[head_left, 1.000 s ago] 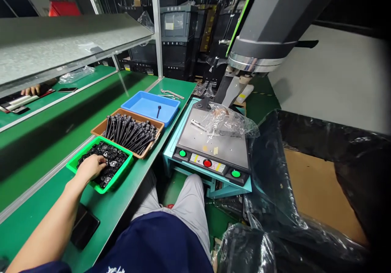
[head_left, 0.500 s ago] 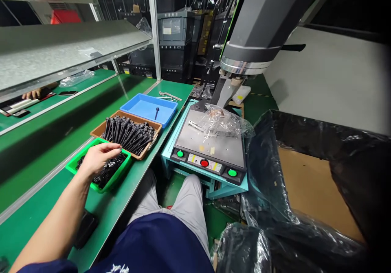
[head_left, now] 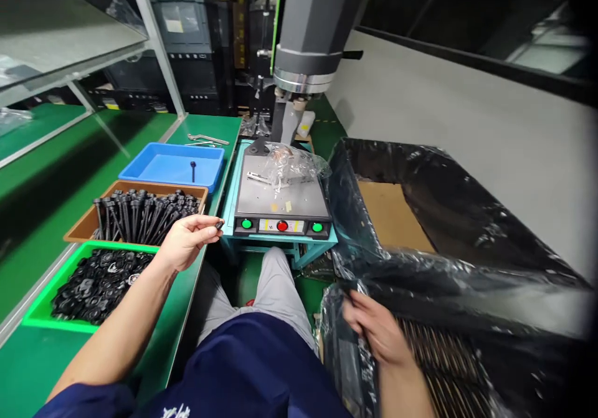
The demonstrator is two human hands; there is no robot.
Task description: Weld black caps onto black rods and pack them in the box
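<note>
My left hand (head_left: 189, 240) is closed, pinching a small black plastic part (head_left: 219, 223) between thumb and fingertips. It hovers by the bench's right edge, near the brown tray (head_left: 79, 232) of long black stems with knobbed heads (head_left: 140, 209). Closer to me, a green bin (head_left: 35, 319) holds a heap of small black round parts (head_left: 96, 287). On the lower right, my right hand (head_left: 374, 327) is smeared by motion, its fingers bent. It is over black plastic sheeting (head_left: 343, 343), beside rows of dark slender pieces (head_left: 443, 356); whether it grips anything is unclear.
A blue tray (head_left: 163, 169) with one black stem lies beyond the brown one, wrenches (head_left: 208, 139) behind it. Ahead stands a press machine (head_left: 306, 32) over a metal plate with clear plastic (head_left: 289, 166) and buttons (head_left: 281, 225). A plastic-lined box (head_left: 397, 215) is to its right.
The view has turned right. My left hand has left the green bin and moved toward the bench edge with a small black part. My right hand has come into view at lower right.
</note>
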